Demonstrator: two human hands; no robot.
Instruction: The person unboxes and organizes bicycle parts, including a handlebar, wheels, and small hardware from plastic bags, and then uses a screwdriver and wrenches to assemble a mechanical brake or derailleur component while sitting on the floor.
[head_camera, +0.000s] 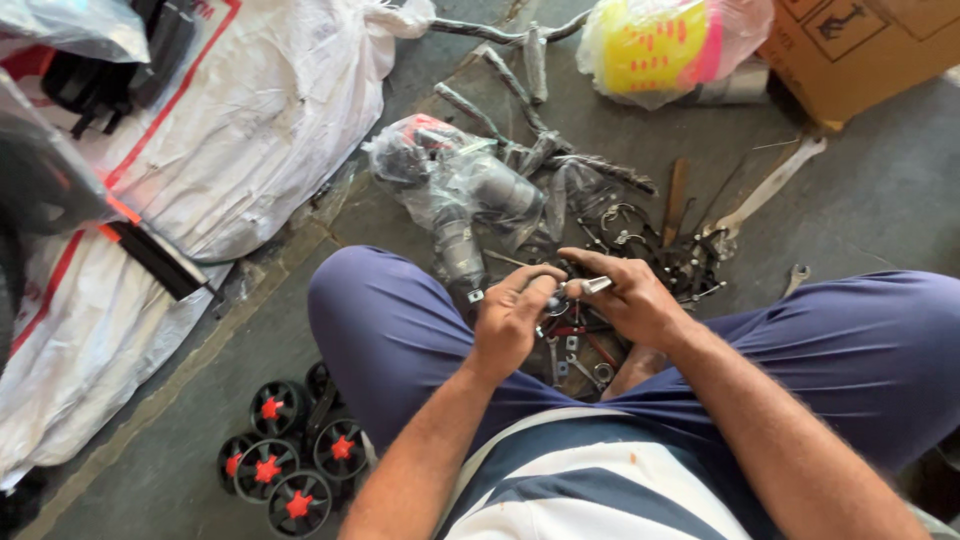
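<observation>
Between the knees, small metal part (590, 286) pinched in both grips, left hand (512, 318), right hand (630, 298).

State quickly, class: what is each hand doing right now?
Left hand: closed, fingertips pinching a small metal part.
Right hand: closed, gripping a small silver metal piece beside that part.

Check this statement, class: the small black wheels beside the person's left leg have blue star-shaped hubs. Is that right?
Not quite. The head view shows the small black wheels beside the person's left leg, but their star-shaped hubs are red, not blue.
</observation>
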